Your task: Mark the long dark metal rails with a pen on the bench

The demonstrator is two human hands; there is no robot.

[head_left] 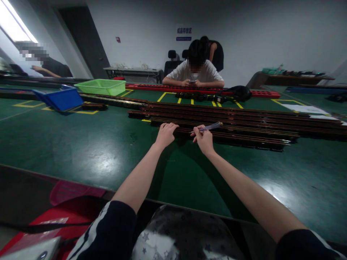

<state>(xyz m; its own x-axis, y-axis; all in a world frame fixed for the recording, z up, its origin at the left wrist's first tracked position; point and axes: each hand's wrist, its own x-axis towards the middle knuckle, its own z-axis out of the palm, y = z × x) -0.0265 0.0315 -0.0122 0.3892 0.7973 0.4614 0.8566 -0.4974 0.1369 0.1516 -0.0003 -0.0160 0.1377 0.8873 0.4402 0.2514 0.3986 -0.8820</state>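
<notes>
My right hand is closed around a screwdriver with a clear, purplish handle. Its thin shaft points left, toward the near edge of the long dark strips. These strips lie side by side across the table, with coppery lines along them. At the left end of the nearest strip, my left hand is closed with bent fingers over it. A small gap separates my two hands. What lies under my left fingers is hidden.
On the green table stand a blue bin and a green basket. A red rail and black cables lie farther back. Paper sheets are at right. Across the table sits a person.
</notes>
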